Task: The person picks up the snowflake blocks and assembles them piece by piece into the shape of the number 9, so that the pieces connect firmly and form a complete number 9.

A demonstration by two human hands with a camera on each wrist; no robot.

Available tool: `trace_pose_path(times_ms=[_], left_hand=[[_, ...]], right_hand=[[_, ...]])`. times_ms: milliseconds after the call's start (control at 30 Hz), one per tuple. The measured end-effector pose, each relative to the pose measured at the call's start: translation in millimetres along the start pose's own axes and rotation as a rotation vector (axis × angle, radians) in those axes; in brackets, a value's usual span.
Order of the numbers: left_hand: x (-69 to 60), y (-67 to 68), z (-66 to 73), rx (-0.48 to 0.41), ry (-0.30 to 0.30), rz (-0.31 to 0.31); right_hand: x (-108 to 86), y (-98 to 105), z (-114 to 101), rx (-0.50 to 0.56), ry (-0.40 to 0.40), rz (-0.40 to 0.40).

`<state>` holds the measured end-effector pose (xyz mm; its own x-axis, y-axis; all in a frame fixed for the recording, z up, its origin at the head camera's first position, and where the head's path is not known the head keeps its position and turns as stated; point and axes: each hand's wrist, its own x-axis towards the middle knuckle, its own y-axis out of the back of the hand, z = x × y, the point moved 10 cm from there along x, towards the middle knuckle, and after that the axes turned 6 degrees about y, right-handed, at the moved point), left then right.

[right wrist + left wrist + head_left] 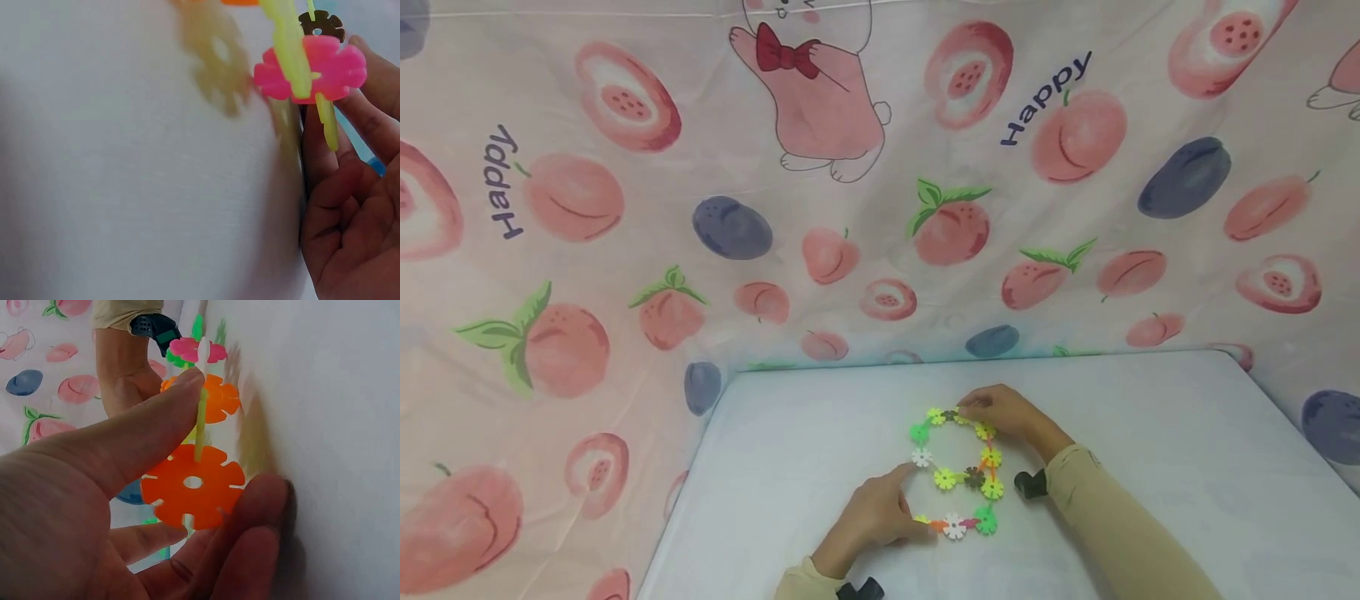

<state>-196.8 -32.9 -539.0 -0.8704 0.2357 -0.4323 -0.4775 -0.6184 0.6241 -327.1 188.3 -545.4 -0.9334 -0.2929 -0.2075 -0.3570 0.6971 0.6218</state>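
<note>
A chain of flower-shaped plastic linking discs (974,477) lies on the white table, with a round loop at the top and a curved tail below. Its pieces are yellow, green, white, brown, orange and pink. My left hand (880,510) pinches the tail's left end; in the left wrist view the thumb presses a yellow disc's edge and fingers sit behind an orange disc (215,494). At the loop's upper right, my right hand (1003,410) holds the chain. The right wrist view shows its fingers beside a pink disc (340,65) and a brown disc (331,22); the thumb is hard to make out.
The white tabletop (805,433) extends around the chain. Behind and to the left hangs a pink cloth (850,200) printed with fruit and a rabbit. Black wrist devices (1030,483) are worn at both sleeve cuffs.
</note>
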Motion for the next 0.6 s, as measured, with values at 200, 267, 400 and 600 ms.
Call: trace_pose_path(times_ms=[200,267,400,600], left_hand=[[-2.7,1.4,0.4,0.028,0.018,0.022],[-3.3,1.3,0.3,0.027,0.021,0.022],[-4.4,0.8,0.4,0.017,0.026,0.017],[-5.9,-0.1,0.9,0.038,0.022,0.032]], right_hand=[[-0.3,1.4,1.6,0.012,0.008,0.006],[-0.9,1.9,2.8,0.012,0.002,0.015],[-1.9,2.9,3.4,-0.006,0.012,0.045],[-9.1,7.1,4.5,-0.018,0.074,0.114]])
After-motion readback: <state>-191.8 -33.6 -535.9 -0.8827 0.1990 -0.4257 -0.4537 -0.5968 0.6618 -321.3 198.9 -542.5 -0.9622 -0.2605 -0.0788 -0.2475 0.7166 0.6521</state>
